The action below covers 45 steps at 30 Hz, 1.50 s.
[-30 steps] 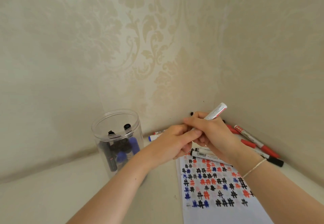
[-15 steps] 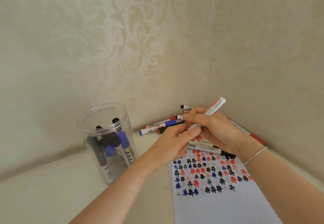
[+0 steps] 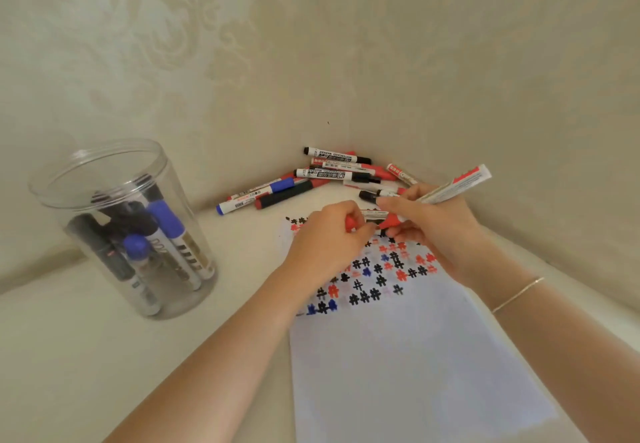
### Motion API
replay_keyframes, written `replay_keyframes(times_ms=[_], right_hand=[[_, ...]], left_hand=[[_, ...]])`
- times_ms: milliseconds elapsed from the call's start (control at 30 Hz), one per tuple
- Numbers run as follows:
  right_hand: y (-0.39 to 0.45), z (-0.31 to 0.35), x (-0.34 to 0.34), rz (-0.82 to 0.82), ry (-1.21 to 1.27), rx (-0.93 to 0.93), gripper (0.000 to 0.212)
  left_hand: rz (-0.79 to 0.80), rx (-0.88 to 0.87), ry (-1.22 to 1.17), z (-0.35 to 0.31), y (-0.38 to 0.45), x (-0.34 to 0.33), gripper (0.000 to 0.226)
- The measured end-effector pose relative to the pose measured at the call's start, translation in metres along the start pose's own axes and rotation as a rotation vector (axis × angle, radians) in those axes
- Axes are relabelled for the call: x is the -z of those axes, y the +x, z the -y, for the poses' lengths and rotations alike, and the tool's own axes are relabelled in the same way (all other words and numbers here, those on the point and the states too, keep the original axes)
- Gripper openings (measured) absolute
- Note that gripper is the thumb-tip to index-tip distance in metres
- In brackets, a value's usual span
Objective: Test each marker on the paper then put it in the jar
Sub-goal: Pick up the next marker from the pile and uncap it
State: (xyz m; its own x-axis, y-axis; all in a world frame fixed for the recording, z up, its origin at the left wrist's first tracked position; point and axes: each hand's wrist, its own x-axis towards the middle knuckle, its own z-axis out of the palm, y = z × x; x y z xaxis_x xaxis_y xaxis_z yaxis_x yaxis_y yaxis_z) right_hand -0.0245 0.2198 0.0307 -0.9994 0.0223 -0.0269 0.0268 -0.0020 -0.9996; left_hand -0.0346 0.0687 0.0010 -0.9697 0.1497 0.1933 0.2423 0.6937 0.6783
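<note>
The red marker (image 3: 450, 184) is in the right hand (image 3: 433, 224), its white barrel slanting up to the right over the far end of the paper (image 3: 398, 356). The right fingers are curled round the barrel, tip end low between the two hands. The left hand (image 3: 329, 238), just left of it, pinches a red cap (image 3: 350, 223) in its curled fingers; cap and marker look apart, though the gap is partly hidden. Rows of black, red and blue marks fill the far part of the paper; its near part is blank. A pile of markers (image 3: 322, 175) lies in the far corner where the two walls meet, close behind the hands. The clear jar (image 3: 124, 227) stands upright on the left, well apart from the paper, mouth open, holding several black and blue markers. Bare surface lies between jar and paper.
</note>
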Motion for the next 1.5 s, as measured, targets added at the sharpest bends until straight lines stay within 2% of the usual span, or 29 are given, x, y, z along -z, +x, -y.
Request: replay_keyframes(times_ms=[100, 233, 367, 500, 700, 933, 1133, 1333, 1500], right_hand=[[-0.011, -0.021, 0.007, -0.036, -0.121, -0.027, 0.024], [-0.019, -0.043, 0.012, -0.125, -0.285, 0.000, 0.020], [-0.020, -0.051, 0.012, -0.263, -0.320, 0.047, 0.025], [-0.018, -0.053, 0.014, -0.329, -0.328, 0.048, 0.017], [-0.019, -0.054, 0.013, -0.321, -0.381, 0.066, 0.021], [-0.020, -0.056, 0.010, -0.323, -0.439, 0.140, 0.037], [-0.019, -0.054, 0.014, -0.308, -0.388, 0.103, 0.025], [-0.019, -0.056, 0.010, -0.288, -0.411, 0.118, 0.036], [-0.019, -0.056, 0.011, -0.301, -0.445, 0.144, 0.026]], left_hand=[[0.053, -0.058, 0.118, 0.004, -0.002, -0.014, 0.022], [0.101, -0.069, 0.156, 0.013, -0.003, -0.019, 0.031], [0.141, -0.088, 0.245, 0.014, -0.002, -0.019, 0.037], [0.140, -0.122, 0.293, 0.015, -0.003, -0.021, 0.041], [0.127, -0.134, 0.306, 0.015, -0.003, -0.023, 0.044], [0.125, -0.133, 0.318, 0.016, -0.004, -0.024, 0.044], [0.124, -0.126, 0.313, 0.016, -0.003, -0.023, 0.045], [0.123, -0.121, 0.317, 0.016, -0.003, -0.024, 0.046], [0.127, -0.129, 0.320, 0.015, -0.002, -0.024, 0.045]])
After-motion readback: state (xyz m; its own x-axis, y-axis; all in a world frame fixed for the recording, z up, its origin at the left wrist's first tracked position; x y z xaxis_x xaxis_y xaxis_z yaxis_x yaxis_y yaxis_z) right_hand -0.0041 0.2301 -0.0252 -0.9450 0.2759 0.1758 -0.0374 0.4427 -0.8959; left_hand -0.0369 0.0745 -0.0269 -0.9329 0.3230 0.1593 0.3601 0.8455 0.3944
